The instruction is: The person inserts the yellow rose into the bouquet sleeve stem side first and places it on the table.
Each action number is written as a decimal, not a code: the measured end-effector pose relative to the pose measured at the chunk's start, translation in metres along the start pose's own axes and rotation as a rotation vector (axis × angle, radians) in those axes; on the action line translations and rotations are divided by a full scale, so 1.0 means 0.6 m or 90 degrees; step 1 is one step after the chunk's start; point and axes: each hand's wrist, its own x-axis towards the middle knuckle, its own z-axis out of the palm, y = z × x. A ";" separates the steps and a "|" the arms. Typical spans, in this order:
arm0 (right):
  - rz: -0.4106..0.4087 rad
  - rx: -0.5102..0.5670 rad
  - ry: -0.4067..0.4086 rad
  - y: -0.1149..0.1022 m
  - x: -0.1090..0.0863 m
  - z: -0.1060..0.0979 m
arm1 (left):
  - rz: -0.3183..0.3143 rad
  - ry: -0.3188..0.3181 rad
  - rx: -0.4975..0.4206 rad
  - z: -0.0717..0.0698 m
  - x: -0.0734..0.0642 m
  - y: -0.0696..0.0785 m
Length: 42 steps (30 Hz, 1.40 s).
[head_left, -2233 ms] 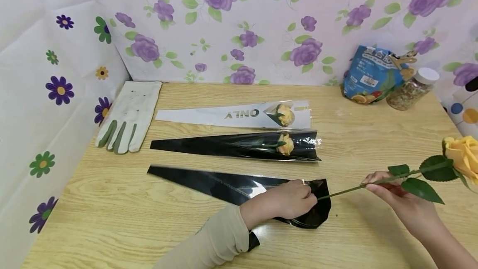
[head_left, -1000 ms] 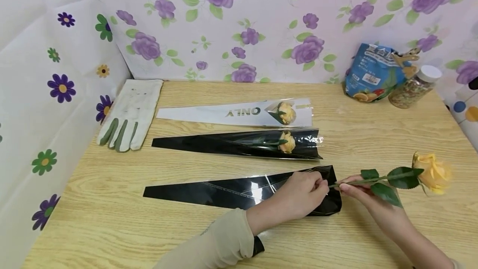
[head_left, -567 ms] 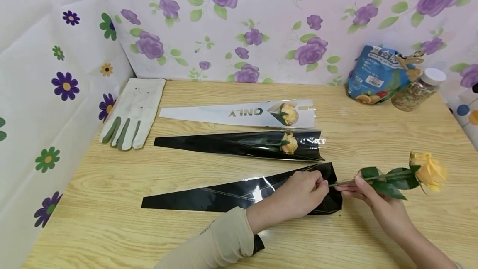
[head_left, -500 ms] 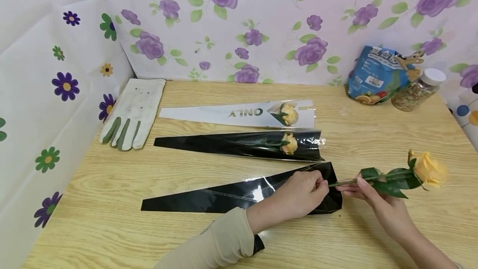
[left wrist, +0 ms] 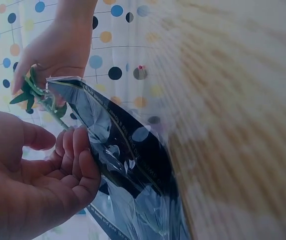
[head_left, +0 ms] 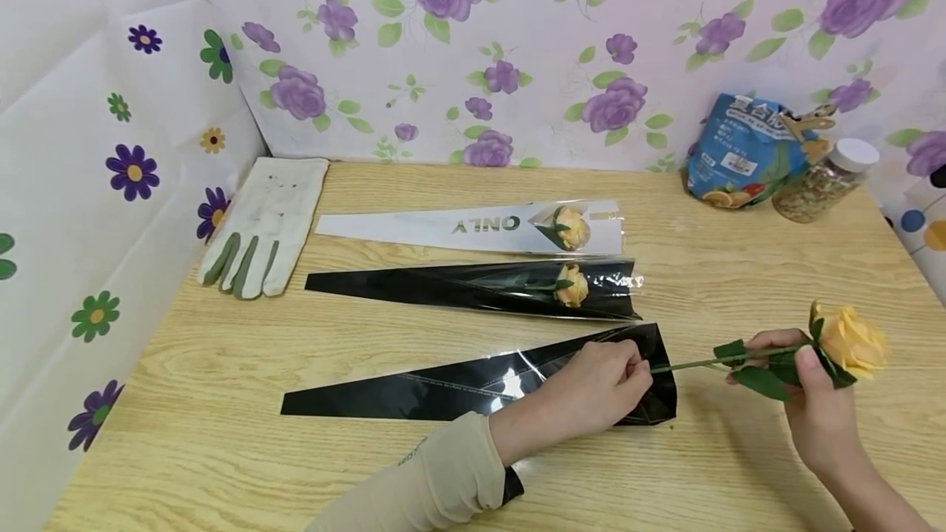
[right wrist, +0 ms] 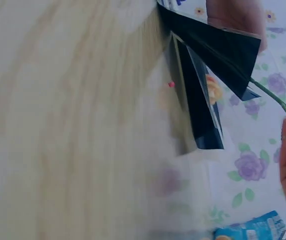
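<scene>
An artificial yellow rose (head_left: 850, 341) lies across my right hand (head_left: 824, 409), which grips its stem and leaves just below the bloom. Its green stem runs left into the mouth of a black flower sleeve (head_left: 369, 399) with a clear front. Curled at that mouth, my left hand (head_left: 602, 384) holds the sleeve's edge and covers part of it. In the left wrist view the left fingers (left wrist: 85, 170) bend against the clear film of the sleeve (left wrist: 133, 150). The right wrist view shows the stem (right wrist: 275, 97) entering the raised sleeve mouth (right wrist: 232, 55); the stem's lower end is hidden.
Behind lie a black sleeve (head_left: 414, 289) and a white sleeve (head_left: 399, 224), each with a yellow rose. A work glove (head_left: 269, 212) rests at the left. At the back right stand a blue pouch (head_left: 739, 154) and a jar (head_left: 816, 187). A black scrap (head_left: 512, 485) shows below the left sleeve cuff.
The rose has come left, its stem now in the sleeve mouth. The sleeve's narrow end has swung toward me. Most recently, my right hand has slid along the stem toward the bloom.
</scene>
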 end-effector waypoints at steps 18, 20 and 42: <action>0.107 -0.175 -0.049 -0.019 0.015 -0.009 | -0.004 -0.016 -0.002 -0.002 -0.003 0.002; 0.112 -0.254 -0.045 -0.020 0.016 -0.006 | -0.004 -0.014 -0.002 -0.003 -0.004 0.002; 0.213 -0.557 -0.146 0.015 0.010 0.031 | 0.000 0.012 -0.042 -0.013 -0.009 0.015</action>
